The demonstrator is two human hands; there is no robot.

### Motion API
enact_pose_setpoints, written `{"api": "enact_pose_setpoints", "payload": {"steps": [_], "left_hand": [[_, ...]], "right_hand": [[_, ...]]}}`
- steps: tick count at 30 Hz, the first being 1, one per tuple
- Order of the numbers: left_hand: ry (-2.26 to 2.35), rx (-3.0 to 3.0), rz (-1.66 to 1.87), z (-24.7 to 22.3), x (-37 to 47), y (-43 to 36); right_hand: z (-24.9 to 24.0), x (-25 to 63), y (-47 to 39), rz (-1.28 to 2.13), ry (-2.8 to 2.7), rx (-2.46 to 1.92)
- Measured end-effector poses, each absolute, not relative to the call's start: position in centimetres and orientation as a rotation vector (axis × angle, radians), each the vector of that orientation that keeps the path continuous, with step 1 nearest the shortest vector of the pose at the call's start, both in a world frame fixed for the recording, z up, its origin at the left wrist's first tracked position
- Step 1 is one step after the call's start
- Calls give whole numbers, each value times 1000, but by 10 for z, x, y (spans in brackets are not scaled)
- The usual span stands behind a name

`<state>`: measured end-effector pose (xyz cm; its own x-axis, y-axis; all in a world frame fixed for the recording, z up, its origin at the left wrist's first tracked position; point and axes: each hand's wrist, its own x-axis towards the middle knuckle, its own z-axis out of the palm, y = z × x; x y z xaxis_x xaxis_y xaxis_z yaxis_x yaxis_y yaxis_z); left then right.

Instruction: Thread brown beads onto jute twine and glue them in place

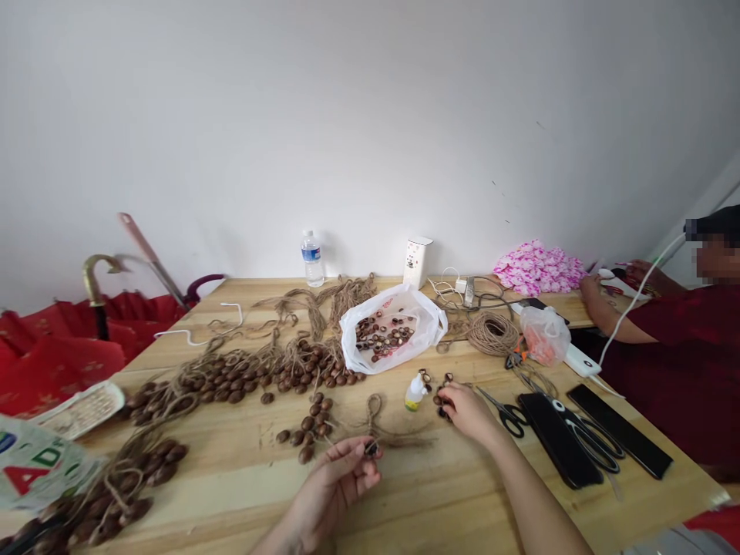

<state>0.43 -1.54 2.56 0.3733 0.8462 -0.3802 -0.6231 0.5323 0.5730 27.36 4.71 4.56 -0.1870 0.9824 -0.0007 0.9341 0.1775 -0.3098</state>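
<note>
Near the front middle of the table, my left hand [342, 482] pinches a small dark nut shell [371, 447] between thumb and fingertips. Loops and ends of brown twine [405, 439] lie just beyond it. My right hand [465, 408] reaches down to a few dark shell pieces [445, 389]; its fingertips are closed around something too small to name. Left of that hand stands a small white glue bottle [415, 393]. Behind it, a white plastic bag [425, 327] lies open with many shell pieces inside. Bundles of round brown nuts on twine [231, 378] spread to the left.
Scissors [512, 420], a black phone-like slab [560, 439] and a twine coil [492, 333] lie right. A water bottle [312, 258] and white box [416, 264] stand at the back. A person in dark red [682, 347] sits right. Red umbrellas [63, 339] are left.
</note>
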Motion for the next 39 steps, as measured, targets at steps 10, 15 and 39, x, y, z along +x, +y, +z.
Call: {"api": "enact_pose_setpoints", "payload": {"steps": [10,15,39], "left_hand": [[657,338,993,22,6,-16],[618,320,1005,22,5,-16],[600,315,1039,19,3,-12]], "right_hand": [[68,253,25,967,-1792,-1270],[63,197,-3,1385,-1614,-1017],[41,184,-6,761,-1995,-1001]]}}
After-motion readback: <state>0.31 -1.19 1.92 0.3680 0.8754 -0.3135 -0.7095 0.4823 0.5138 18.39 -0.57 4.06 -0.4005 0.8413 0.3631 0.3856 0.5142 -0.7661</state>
